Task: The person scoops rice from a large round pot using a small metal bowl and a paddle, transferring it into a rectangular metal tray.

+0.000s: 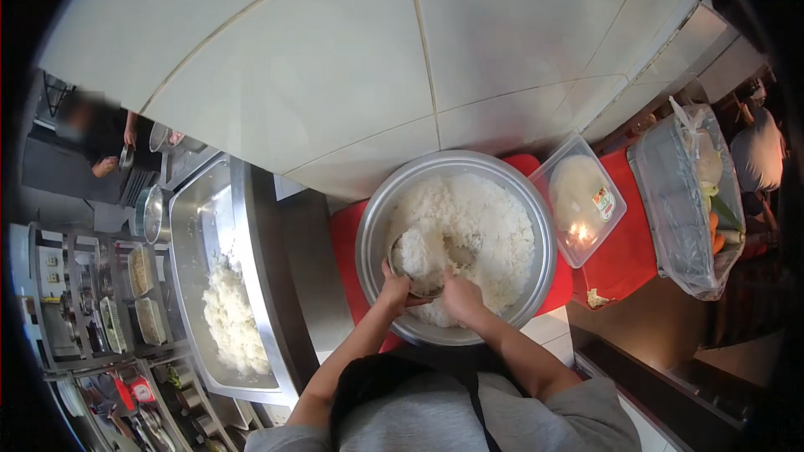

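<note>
A large round metal pot (546,261) full of white rice (502,226) stands in front of me on a red surface. Inside its left half, a small metal bowl (397,261) holds a mound of rice. My left hand (394,289) grips the bowl's lower left rim, fingers wrapped round it. Over the bowl's right edge, my right hand (461,295) is closed, knuckles up, at a hollow in the rice; what it holds is hidden beneath it.
Left of the pot is a deep steel tray (280,343) with more rice. A clear plastic container (618,222) and a plastic-lined crate of vegetables (670,226) sit on the right. Shelves with trays (109,351) are far left. People (105,138) stand at both far sides.
</note>
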### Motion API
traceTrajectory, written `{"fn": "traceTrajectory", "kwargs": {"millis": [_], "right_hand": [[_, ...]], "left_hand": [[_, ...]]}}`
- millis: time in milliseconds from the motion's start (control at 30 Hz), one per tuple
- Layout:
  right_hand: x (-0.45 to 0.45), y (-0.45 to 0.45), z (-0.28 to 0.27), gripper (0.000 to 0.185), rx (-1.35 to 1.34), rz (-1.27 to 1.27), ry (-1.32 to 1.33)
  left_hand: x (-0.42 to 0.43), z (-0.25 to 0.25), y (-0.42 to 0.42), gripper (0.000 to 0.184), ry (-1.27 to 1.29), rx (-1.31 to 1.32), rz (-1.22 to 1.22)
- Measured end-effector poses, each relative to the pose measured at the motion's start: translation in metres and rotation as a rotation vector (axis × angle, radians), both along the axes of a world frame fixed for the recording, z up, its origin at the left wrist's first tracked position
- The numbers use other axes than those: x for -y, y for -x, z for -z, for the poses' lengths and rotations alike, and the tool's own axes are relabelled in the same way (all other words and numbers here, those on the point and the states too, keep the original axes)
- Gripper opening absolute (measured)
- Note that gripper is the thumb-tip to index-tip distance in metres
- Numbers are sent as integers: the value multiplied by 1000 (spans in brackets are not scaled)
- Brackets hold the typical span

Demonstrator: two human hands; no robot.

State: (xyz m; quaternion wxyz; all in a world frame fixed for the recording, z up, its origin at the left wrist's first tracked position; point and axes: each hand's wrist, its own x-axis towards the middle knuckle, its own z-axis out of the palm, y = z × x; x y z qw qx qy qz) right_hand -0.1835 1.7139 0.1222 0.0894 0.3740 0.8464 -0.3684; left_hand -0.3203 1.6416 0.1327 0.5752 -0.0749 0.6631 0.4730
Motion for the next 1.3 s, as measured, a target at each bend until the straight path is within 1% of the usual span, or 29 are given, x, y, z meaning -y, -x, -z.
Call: {"fn": "traceTrajectory", "kwargs": {"millis": [67,100,167,200,300,367,500,533,567,667,733,767,800,833,900,933,967,1000,1033,1100,1200,1267,1300], "right_hand": [[-17,-7,-30,36,-19,3,7],[-23,-11,-49,37,15,-39,-19],[-32,-18,-93,39,84,-127,-74],[-36,-20,-124,40,101,-140,-93],[-36,-31,-189,39,32,-200,-287],[-34,-37,-227,39,-25,-236,-417],[1,-23,-307,39,-119,-368,-627],[14,-15,-328,39,-149,-400,-666],[28,-5,-342,39,-176,-426,-705],[70,34,-367,34,-343,-541,-765],[99,70,-371,29,-433,-610,-730],[112,91,-369,26,-475,-636,-712],[123,114,-366,23,-484,-691,-697],[131,138,-360,20,-492,-744,-681],[143,188,-338,20,-482,-757,-656],[146,210,-330,19,-398,-771,-664],[151,227,-323,19,-312,-784,-672],[159,238,-317,19,-281,-790,-693],[167,248,-311,19,-248,-792,-713],[183,268,-295,20,-221,-805,-723],[208,299,-256,22,-264,-820,-703],[221,315,-220,23,-324,-803,-696],[226,316,-205,23,-293,-839,-690]], "left_hand": [[3,-29,-1,67,-43,62,-11],[4,-47,-1,65,-68,91,-19],[10,-74,0,64,-225,147,-6],[14,-88,-1,64,-303,172,0],[23,-142,-6,60,-380,265,-46],[32,-173,-8,56,-491,304,-42],[74,-241,0,53,-644,370,-91],[89,-254,6,54,-644,399,-129],[108,-264,15,54,-690,445,-152],[172,-297,45,53,-762,371,-187],[218,-317,70,52,-724,212,-193],[237,-324,82,51,-668,116,-250],[257,-329,98,50,-622,17,-243],[277,-324,123,54,-553,11,-267],[289,-324,146,63,-350,-453,-300],[296,-308,168,66,-227,-623,-238],[303,-282,196,69,-99,-787,-176],[309,-270,216,72,32,-949,-108],[302,-273,221,74,404,-1081,97],[304,-201,266,75,585,-1341,269],[296,-191,277,71,597,-1468,409],[293,-195,285,70,583,-1484,501],[290,-199,287,70,571,-1492,543]]}}
